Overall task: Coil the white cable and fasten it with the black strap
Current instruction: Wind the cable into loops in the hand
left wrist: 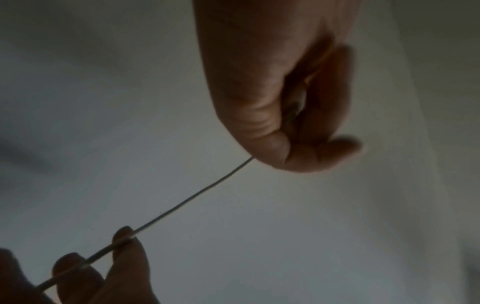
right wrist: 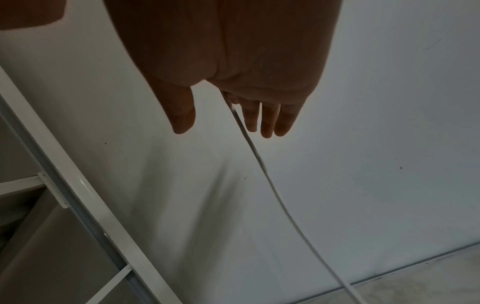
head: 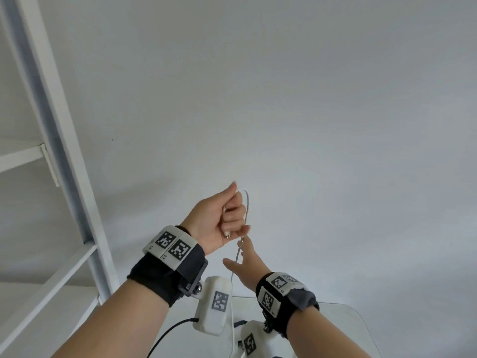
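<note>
White shelf frame [head: 64, 156] left of hands; bare wall [head: 309, 112] ahead.

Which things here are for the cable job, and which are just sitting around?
For the job:
- white cable, looping out of the fist and hanging down
- left hand, gripping the cable near its plug end
- right hand, fingers straight, guiding the cable
- black strap: not in view

Just there:
- white shelf frame
- white wall

The left hand [head: 219, 220] is above the right hand [head: 245, 264]; the cable [head: 247, 210] runs down between them. The shelf [head: 64, 177] stands at left, the wall [head: 309, 99] behind.
</note>
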Demonstrator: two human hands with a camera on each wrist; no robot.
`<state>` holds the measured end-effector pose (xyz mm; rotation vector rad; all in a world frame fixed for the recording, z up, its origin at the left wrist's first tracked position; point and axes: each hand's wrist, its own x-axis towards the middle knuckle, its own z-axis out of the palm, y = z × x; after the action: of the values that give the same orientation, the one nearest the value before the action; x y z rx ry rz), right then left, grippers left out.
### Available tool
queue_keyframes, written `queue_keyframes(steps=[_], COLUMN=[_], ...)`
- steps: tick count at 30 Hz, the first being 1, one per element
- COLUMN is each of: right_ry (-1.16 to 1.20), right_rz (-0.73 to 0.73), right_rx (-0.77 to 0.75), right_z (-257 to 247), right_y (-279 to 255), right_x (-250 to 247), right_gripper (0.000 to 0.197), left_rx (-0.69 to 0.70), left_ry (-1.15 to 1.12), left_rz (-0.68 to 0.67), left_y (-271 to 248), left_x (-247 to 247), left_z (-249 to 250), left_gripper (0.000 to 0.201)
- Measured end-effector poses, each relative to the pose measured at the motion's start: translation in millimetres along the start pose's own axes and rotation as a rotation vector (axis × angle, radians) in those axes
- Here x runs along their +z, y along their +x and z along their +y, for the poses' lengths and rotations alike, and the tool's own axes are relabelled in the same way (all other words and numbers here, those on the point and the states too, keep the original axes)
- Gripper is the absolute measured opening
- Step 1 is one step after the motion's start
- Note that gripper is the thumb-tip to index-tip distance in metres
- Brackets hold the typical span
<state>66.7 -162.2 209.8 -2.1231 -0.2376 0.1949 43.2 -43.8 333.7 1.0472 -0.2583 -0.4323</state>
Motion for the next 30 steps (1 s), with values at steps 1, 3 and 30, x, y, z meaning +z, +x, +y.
queue_keyframes(steps=[1,3,30], right_ry=[0.019,0.102,-0.439], right_rz=[-0.009,-0.019,0.204], right_rx=[-0.011,-0.036,-0.65], right_z=[-1,-1,-94], right_y=[0,2,-45], right_x=[1,2,-82], right_gripper=[0.075,0.053,0.013], left_rx=[0.007,0.029,-0.087], left_ry=[0.004,-0.013,0.495], left_rz=[-0.021,-0.07,0.005], left_y=[-2,-6,-37], left_x=[2,6,-26], left_z=[-1,1,19], left_gripper=[0.044,0.035,0.038])
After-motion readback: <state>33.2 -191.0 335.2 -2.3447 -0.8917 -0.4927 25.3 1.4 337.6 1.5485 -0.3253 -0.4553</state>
